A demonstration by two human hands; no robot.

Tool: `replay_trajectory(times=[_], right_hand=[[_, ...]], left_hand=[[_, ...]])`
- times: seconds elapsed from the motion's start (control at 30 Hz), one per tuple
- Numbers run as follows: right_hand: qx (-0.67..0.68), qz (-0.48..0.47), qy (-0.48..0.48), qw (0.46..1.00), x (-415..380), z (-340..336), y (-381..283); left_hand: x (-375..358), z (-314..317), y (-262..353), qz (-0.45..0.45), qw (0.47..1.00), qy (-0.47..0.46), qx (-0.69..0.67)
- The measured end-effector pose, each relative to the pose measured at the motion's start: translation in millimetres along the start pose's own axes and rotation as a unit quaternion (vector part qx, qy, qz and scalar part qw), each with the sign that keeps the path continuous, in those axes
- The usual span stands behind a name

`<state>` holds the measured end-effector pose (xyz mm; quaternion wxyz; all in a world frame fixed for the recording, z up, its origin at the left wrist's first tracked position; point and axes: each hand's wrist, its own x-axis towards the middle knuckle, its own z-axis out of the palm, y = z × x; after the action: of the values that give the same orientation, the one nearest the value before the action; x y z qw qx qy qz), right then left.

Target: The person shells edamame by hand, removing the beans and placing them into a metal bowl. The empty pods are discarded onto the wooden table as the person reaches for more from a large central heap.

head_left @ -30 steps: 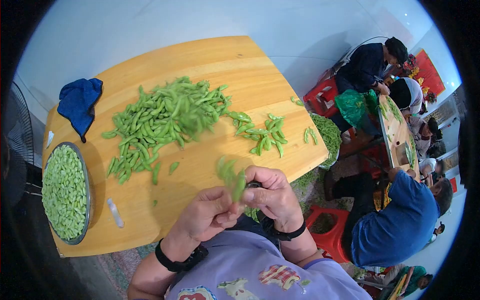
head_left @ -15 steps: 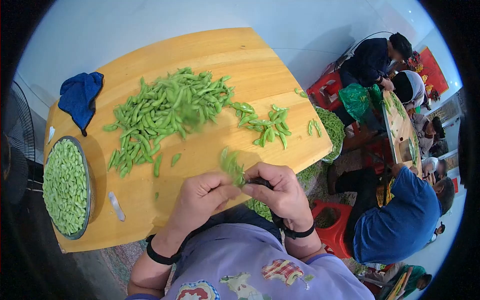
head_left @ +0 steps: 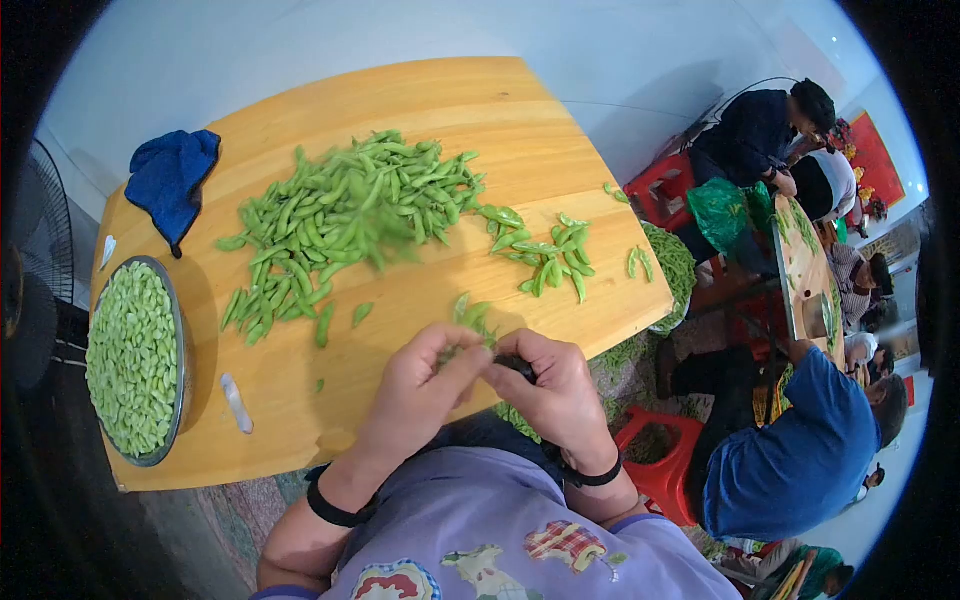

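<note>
Close to the table's front edge, my left hand (head_left: 425, 385) is closed, pinching a few green edamame pods (head_left: 472, 314) whose tips stick up past the fingers. My right hand (head_left: 553, 388) meets it, thumb and forefinger wrapped round a small black tool (head_left: 517, 366); most of it is hidden in the grip, so its kind cannot be told. Beyond both hands lies a big pile of edamame pods (head_left: 345, 205), partly blurred at its middle. To its right is a smaller heap of pods (head_left: 555, 255), several looking flatter.
A metal bowl (head_left: 181, 350) full of trimmed or shelled green beans stands at the table's left. A blue cloth (head_left: 170, 185) and a whitish strip (head_left: 236, 403) lie on the wooden table (head_left: 440, 90). Rightward are red stools (head_left: 665, 460) and people at another table (head_left: 795, 275).
My fingers have drawn closer together round the pods, and the left hand now covers more of them. The whole view has shifted slightly; the piles stay put.
</note>
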<state>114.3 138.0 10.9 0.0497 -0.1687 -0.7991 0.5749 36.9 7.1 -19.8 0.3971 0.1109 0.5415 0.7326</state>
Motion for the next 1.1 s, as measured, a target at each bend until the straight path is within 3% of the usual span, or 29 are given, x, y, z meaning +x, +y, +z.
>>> replay_trajectory(times=[0.07, 0.1, 0.2, 0.23, 0.33, 0.4, 0.57, 0.63, 0.7, 0.73, 0.8, 0.83, 0.87, 0.9, 0.97, 1.0, 1.1], right_hand=[[-0.087, -0.022, -0.004, 0.996, -0.6, 3.0, -2.4], [-0.084, -0.026, -0.014, 0.996, -0.9, 4.0, -1.0], [0.114, 0.012, -0.044, 0.992, 0.0, -0.1, 5.0], [0.142, 0.077, -0.063, 0.985, -0.9, -4.1, -4.4], [0.234, 0.117, -0.094, 0.96, -0.5, -4.9, -0.3], [0.073, 0.009, -0.043, 0.996, -1.0, 4.4, -0.1], [-0.001, -0.021, 0.004, 1.0, 4.4, 3.6, -0.7], [-0.02, -0.03, 0.028, 0.999, 13.0, -2.8, 3.9], [-0.075, -0.035, 0.138, 0.987, 22.5, -9.2, 10.4], [-0.065, -0.034, 0.132, 0.988, 25.6, -12.3, 15.1], [-0.02, -0.056, 0.144, 0.988, 27.9, -10.8, 17.4], [0.024, -0.077, 0.156, 0.984, 28.7, -9.8, 15.7], [0.11, -0.034, 0.133, 0.984, 25.5, -8.7, 9.6], [0.11, -0.035, 0.132, 0.984, 24.1, -7.6, 8.8], [0.247, 0.013, 0.036, 0.968, 20.6, -5.3, 8.6], [0.227, 0.046, 0.016, 0.973, 18.4, -4.0, 5.9], [0.25, 0.027, -0.062, 0.966, 17.3, 2.0, 15.9]], left_hand=[[2.7, 1.4, -6.3, 0.123, 0.97, 0.041, 0.206], [1.6, 1.0, -3.8, 0.122, 0.969, 0.052, 0.208], [0.2, -2.6, 4.9, -0.005, 1.0, 0.0, -0.007], [-1.4, -3.0, 7.2, -0.004, 1.0, 0.009, -0.004], [-5.5, -5.6, 6.1, 0.023, 0.998, -0.027, 0.044], [-7.4, -6.0, 4.8, 0.033, 0.996, -0.003, 0.081], [-18.3, -23.9, 7.1, 0.04, 0.994, 0.013, 0.101], [-28.5, -46.2, 18.4, 0.013, 0.993, 0.064, 0.099], [-27.5, -76.9, 23.1, 0.057, 0.952, 0.172, 0.246], [-25.8, -87.6, 27.4, 0.057, 0.952, 0.172, 0.248], [-20.3, -102.1, 34.0, 0.111, 0.815, 0.232, 0.52], [-13.6, -106.8, 31.8, 0.111, 0.814, 0.232, 0.52], [-5.6, -112.4, 26.4, 0.133, 0.783, 0.224, 0.565], [-0.5, -115.7, 22.2, 0.155, 0.749, 0.216, 0.607], [5.4, -114.9, 17.1, 0.168, 0.723, 0.217, 0.634], [8.0, -114.0, 16.0, 0.181, 0.696, 0.215, 0.66], [10.8, -112.2, 11.5, 0.162, 0.692, 0.225, 0.666]])
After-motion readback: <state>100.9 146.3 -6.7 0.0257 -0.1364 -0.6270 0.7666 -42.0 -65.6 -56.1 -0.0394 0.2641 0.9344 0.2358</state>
